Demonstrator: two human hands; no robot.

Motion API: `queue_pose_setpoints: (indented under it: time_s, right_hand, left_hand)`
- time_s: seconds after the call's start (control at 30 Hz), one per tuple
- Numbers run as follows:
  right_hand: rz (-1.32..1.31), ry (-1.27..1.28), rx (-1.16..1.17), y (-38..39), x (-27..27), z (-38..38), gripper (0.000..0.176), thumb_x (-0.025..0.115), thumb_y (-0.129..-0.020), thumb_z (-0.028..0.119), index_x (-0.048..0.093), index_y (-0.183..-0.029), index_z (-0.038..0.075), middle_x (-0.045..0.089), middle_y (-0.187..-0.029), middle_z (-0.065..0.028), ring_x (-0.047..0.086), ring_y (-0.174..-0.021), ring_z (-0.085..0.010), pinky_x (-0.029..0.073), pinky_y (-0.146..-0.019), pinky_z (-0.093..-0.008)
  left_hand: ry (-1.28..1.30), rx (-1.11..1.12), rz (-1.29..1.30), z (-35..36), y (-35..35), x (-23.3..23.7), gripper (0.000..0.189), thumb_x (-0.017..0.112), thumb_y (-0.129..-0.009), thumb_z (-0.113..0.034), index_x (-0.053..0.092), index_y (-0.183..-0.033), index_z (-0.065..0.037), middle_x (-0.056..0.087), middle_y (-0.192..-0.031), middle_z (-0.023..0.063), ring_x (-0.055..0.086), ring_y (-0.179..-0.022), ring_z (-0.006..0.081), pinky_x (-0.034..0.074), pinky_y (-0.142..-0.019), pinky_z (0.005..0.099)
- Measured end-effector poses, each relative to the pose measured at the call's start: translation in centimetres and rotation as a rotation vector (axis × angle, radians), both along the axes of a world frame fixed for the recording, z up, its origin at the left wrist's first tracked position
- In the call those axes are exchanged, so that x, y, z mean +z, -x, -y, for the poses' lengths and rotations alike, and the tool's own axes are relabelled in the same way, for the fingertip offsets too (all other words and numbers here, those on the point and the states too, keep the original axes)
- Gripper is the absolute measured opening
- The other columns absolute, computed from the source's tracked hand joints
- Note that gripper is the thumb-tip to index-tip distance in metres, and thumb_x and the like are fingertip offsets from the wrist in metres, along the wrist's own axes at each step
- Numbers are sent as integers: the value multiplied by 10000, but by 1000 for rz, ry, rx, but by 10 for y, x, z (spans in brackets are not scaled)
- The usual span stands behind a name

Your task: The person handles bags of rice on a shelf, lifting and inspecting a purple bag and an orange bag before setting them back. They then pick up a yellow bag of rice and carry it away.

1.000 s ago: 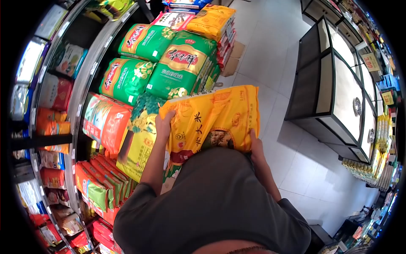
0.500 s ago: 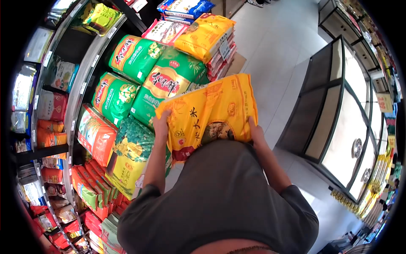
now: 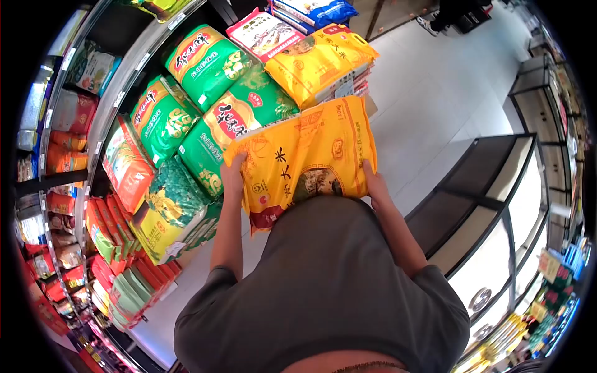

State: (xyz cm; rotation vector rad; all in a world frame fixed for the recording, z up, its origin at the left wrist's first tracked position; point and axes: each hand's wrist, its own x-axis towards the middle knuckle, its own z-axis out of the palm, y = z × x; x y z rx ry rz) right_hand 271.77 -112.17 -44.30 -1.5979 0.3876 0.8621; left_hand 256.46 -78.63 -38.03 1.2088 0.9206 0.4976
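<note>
A large yellow bag of rice (image 3: 305, 152) with Chinese print is held in front of my body, its lower edge against my shirt. My left hand (image 3: 234, 177) grips its left side, and my right hand (image 3: 375, 183) grips the right side. Some fingers of both hands are hidden by the bag. Just beyond it lies a similar yellow rice bag (image 3: 317, 62) on top of a stack. Green rice bags (image 3: 208, 65) lie in piles to the left of the bag I hold.
Left of me stand a yellow-green bag (image 3: 165, 224), an orange-and-white bag (image 3: 127, 165) and shelves (image 3: 106, 133) full of packaged goods. A white bag (image 3: 261, 34) lies at the back. Dark-framed cabinets (image 3: 479, 211) line the right side. A person's shoe (image 3: 428, 25) shows far off on the tiled floor (image 3: 429, 93).
The view has turned, so the stacks shift and the cabinets sit lower on the right. A person's feet have come into view at the back. Both hands keep hold of the yellow bag.
</note>
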Motion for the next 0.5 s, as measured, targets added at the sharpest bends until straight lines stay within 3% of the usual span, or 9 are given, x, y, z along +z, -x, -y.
queue_pose_setpoints:
  time_s: [0.17,0.27,0.5]
  right_hand:
    - [89,1,35,-113,-15,-20,730,552,-977,548,560,-1236,-135,685,-1063,-149,668,-934,-187,530,-805,-312]
    - [-77,38,-15,-164,15,-31,731,544,-985,536,541,-1260,-141,679,-1090,-153,664,-957,-190,530,-814,-315]
    - [-84,67,-65,-250,1,-41,724,544,-989,522,534,-1266,-147,670,-1123,-164,664,-970,-203,533,-822,-322]
  left_hand:
    - [5,-26,20,-27,-108,-17,402,659,-880,-229,632,-1174,45,676,-1069,84,641,-925,176,498,-818,296]
    - [12,-70,-32,-40,-172,-15,407,663,-877,-234,641,-1175,42,681,-1060,85,640,-920,174,497,-815,296]
    - [48,-101,-182,-61,-274,-10,386,669,-863,-232,663,-1144,32,685,-1025,86,632,-893,173,487,-803,307]
